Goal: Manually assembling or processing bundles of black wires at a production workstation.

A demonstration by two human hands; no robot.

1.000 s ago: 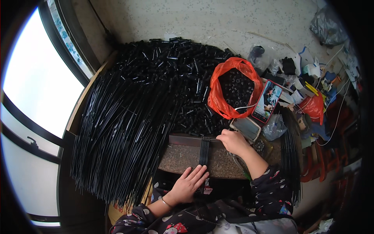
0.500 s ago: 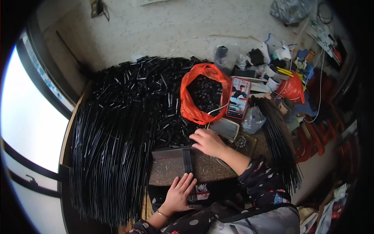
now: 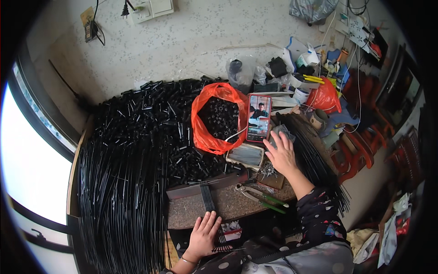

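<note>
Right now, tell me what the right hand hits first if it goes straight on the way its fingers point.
The right hand points up-left, so it probably meets the phone first, though heights are hard to judge here.

This looks like a small home workshop for piecework assembly. A low worktop (image 3: 191, 214) stands by a large curved window (image 3: 27, 150) and a speckled plaster wall with a white socket panel (image 3: 153, 8). Its left side is buried under a thick sheaf of long thin black rods (image 3: 118, 205), and its far edge under a heap of short black plastic tubes (image 3: 150, 118). An orange plastic bag of small black parts (image 3: 216, 118) sits mid-worktop. Green-handled metal pliers (image 3: 260, 196) lie near the front edge. At the right edge, household clutter piles up: a propped smartphone (image 3: 258, 117), bottles, cables and a red plastic bag (image 3: 325, 97).
</note>
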